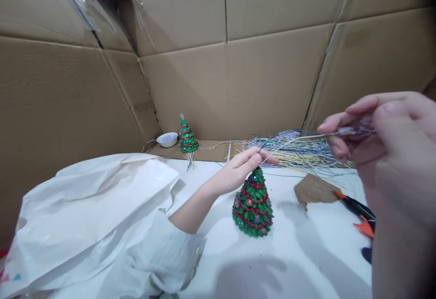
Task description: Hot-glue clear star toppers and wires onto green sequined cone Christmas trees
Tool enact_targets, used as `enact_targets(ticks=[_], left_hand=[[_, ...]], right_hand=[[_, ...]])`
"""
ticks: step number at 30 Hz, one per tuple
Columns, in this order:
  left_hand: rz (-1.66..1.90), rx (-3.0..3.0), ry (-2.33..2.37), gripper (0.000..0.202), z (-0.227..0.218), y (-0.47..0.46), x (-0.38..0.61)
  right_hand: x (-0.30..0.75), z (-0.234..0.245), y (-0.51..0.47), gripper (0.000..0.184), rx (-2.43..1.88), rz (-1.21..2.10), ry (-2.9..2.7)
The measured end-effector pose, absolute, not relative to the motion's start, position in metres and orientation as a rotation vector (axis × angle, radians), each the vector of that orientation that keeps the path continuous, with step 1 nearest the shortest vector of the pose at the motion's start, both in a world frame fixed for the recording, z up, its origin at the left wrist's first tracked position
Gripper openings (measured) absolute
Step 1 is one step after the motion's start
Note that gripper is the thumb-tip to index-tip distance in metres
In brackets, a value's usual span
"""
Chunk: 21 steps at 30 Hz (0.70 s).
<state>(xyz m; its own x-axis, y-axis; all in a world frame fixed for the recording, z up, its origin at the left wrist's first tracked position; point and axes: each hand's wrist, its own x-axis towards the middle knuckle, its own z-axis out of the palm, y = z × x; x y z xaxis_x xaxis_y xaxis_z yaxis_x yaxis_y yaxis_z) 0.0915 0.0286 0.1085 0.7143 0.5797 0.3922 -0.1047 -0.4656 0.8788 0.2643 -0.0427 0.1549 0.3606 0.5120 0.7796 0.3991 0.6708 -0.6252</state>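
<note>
A small green Christmas tree (253, 210) with red garland and bauble-like ornaments stands upright on the white table. At its tip is my left hand (240, 165), with thumb and fingers closed around thin wires (296, 138) that come out of the top. Those wires, one white and one dark blue, stretch up to the right. My right hand (398, 131) is raised at the right and closed on a translucent, pale purple piece (363, 127) where the wires end. Its exact kind is partly hidden by the fingers.
A second decorated tree (188, 136) with wires below it stands at the back, beside a white bowl (167, 140). Many loose wires (306, 151) lie behind my hands. A cardboard scrap (315, 189), an orange-and-black tool (356, 206) and a white bag (98, 212) flank the tree. Cardboard walls (265, 81) enclose the table.
</note>
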Motion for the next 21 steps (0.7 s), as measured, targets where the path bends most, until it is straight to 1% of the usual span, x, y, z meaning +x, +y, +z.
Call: enact_targets(ticks=[2,4,6,8,10,13,16,21], left_hand=[[0.899,1.862,0.340,0.029,0.107,0.026,0.095],[0.872,1.854,0.319,0.028,0.106,0.026,0.097],[0.800,1.870,0.317,0.029,0.105,0.028,0.098],[0.739,1.863,0.299,0.030,0.104,0.033,0.096],[0.725,1.822,0.254,0.030,0.102,0.036,0.095],[0.828,1.759,0.207,0.028,0.099,0.037,0.097],[0.919,1.780,0.230,0.029,0.097,0.035,0.099],[0.768,1.955,0.289,0.030,0.098,0.036,0.098]], right_hand=[[0.260,0.157,-0.043,0.016,-0.844,0.167,-1.145],[0.255,0.159,-0.046,0.016,-0.792,0.202,-1.095],[0.252,0.160,-0.049,0.015,-0.759,0.275,-1.125],[0.250,0.160,-0.051,0.007,-0.746,0.401,-1.195],[0.248,0.159,-0.052,0.010,-0.738,0.475,-1.286],[0.243,0.155,-0.047,0.006,-0.760,0.415,-1.409],[0.240,0.150,-0.039,0.015,-0.817,0.339,-1.461],[0.245,0.146,-0.028,0.027,-0.918,0.341,-1.508]])
